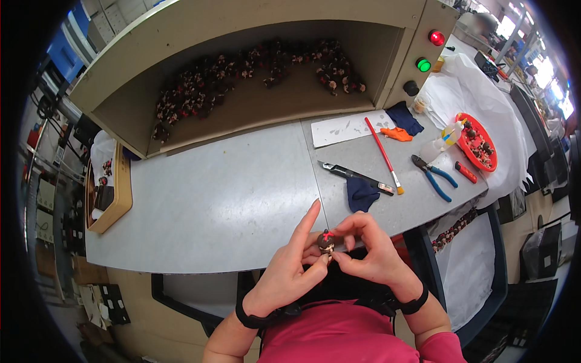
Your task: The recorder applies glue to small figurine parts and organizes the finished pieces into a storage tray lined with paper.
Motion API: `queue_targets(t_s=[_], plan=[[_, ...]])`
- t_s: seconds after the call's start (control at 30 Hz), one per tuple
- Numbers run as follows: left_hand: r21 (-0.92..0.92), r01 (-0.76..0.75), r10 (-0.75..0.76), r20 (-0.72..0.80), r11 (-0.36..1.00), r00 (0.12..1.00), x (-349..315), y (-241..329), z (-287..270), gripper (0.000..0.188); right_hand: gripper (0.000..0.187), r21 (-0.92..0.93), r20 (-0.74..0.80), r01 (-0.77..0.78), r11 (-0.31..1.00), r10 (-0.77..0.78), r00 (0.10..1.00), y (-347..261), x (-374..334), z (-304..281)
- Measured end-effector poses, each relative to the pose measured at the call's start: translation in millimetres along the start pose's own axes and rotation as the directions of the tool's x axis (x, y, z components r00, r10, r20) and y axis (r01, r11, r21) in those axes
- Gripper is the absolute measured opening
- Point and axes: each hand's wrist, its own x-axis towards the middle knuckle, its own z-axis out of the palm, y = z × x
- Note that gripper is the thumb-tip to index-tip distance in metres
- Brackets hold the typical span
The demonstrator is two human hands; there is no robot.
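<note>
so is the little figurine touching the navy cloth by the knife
Apart: the head view shows grey tabletop between the figurine and the navy cloth.

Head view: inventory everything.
Figurine: 1, brown, bottom centre
Cabinet: 1, beige, back
Other figurines: many, brown, inside cabinet
Lamps: 2, red and green, cabinet
Table: 1, grey, centre
Paper: 1, white, before cabinet
Knife: 1, black, centre
Brush: 1, red, right of knife
Cloths: 2, navy, near knife, paper
Scrap: 1, orange, by paper
Pliers: 1, blue, right
Small tool: 1, red, beside pliers
Basket: 1, red, far right
Bottle: 1, translucent, beside basket
Tray: 1, tan, left
Bins: 2, dark, below table
Background clutter: uncounted, mixed, edges
Left hand: 1, at figurine
Right hand: 1, at figurine
</note>
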Motion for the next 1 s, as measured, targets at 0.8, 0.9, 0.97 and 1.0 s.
queue_targets(t_s=[0.8,0.9,0.97,1.0], plan=[[-0.009,-0.001,0.001,0.027,1.000,1.000,1.8,-0.8,-1.8,0.073,0.042,-0.001,-0.015,-0.004,1.000,0.004,1.000,-2.3,1.8,2.3],[-0.042,0.022,-0.021,0.034,0.999,0.999,1.0,4.7,-2.3,0.072,0.042,0.029,0.000,0.011,1.000,-0.011,1.000,0.8,0.1,1.4],[-0.067,0.053,-0.050,0.044,0.996,0.998,1.1,5.7,-2.7,0.072,0.041,0.043,-0.007,0.016,0.999,-0.016,1.000,1.3,-0.7,0.9],[-0.072,0.047,-0.044,0.046,0.996,0.998,1.1,5.5,-2.7,0.071,0.041,0.057,-0.013,0.021,0.998,-0.020,1.000,1.2,-1.2,0.7]])
